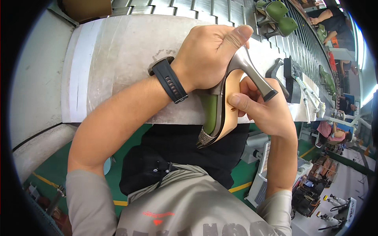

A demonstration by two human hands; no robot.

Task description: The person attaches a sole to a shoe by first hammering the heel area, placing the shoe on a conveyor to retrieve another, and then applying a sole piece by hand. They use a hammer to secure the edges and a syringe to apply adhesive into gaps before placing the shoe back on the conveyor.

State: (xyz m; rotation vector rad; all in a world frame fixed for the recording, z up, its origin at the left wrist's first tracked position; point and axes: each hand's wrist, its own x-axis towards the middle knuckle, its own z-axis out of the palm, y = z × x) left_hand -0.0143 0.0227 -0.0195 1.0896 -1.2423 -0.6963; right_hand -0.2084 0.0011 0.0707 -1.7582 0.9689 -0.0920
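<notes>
Shoe | left hand: fingers clamped round it | right hand: thumb on sole, grip unclear

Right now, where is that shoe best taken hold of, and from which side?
Probably take the shoe by its slim heel, pinching mid-stem from above, the camera's side. The heel juts out uncovered, while the left hand covers the shoe's back and the right hand has its thumb on the sole.

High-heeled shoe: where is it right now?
In the head view, the shoe is just right of centre, gripped in the left hand, with the right hand at its sole.
</notes>
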